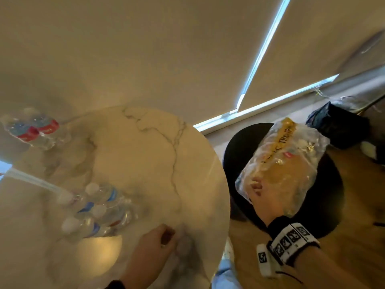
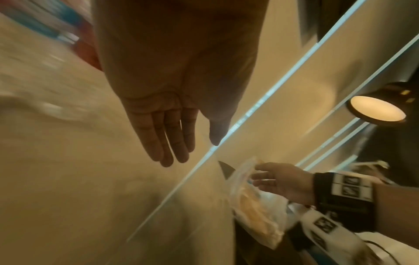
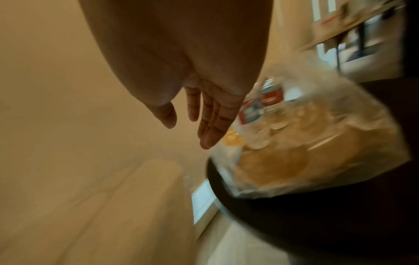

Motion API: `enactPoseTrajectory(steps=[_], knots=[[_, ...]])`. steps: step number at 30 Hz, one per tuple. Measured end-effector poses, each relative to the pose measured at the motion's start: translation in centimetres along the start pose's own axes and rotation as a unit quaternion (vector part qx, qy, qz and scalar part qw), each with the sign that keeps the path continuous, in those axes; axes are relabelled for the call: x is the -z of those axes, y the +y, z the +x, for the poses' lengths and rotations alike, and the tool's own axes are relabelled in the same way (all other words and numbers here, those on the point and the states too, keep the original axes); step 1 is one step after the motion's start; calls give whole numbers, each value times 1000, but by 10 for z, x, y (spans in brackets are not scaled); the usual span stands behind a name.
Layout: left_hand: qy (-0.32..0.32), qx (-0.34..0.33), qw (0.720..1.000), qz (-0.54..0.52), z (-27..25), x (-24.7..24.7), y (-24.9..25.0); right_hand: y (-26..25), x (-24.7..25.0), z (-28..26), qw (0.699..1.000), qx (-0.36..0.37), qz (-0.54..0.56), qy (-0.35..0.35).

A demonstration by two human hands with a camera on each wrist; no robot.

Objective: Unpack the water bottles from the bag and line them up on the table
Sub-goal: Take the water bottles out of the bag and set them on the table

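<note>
On the round marble table (image 1: 145, 155), several clear water bottles with white caps (image 1: 98, 209) stand close together at the near left. Two red-labelled bottles (image 1: 31, 130) stand at the far left edge. My left hand (image 1: 168, 238) hovers over the table's near edge; in the left wrist view its fingers (image 2: 172, 143) are straight and hold nothing. A clear plastic bag (image 1: 287, 163) lies on a black round seat (image 1: 329, 205) right of the table. My right hand (image 1: 257, 188) touches the bag's near end with its fingers (image 3: 208, 125) extended. Red-labelled bottles (image 3: 269, 98) show inside the bag (image 3: 306, 152).
A crumpled black bag (image 1: 337, 126) lies beyond the seat on a wooden surface (image 1: 366, 195). Pale window blinds (image 1: 166, 49) rise behind the table. A lit round lamp (image 2: 376, 111) shows in the left wrist view. Both wrist views are motion-blurred.
</note>
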State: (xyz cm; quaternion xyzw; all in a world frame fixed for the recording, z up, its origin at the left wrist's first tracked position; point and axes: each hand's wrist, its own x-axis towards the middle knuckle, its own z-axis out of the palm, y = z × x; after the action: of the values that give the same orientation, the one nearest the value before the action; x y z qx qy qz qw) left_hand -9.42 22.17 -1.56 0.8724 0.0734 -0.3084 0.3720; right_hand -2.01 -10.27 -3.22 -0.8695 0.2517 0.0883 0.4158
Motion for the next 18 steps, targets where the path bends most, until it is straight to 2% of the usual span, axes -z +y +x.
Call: enactPoseTrajectory(steps=[3,6,8,10,15,16,18], knots=[[-33,-85,996,-11,43,-47,85,38,46,54,996,-68,13,49],[-90,-159,983,-34,90,-94,165,60,75,107,990,-122,46,61],[-137,-158,977,-40,127,-131,209,65,92,139,986,-149,48,55],[-169,-119,977,-53,164,-161,244,68,109,163,988,-149,6,28],[-109,-46,975,-187,233,-198,297,82,127,202,993,-110,30,12],[-100,-51,977,-182,237,-199,307,87,127,207,993,-111,31,4],[-72,-90,989,-92,248,-206,317,93,133,210,990,-132,50,12]])
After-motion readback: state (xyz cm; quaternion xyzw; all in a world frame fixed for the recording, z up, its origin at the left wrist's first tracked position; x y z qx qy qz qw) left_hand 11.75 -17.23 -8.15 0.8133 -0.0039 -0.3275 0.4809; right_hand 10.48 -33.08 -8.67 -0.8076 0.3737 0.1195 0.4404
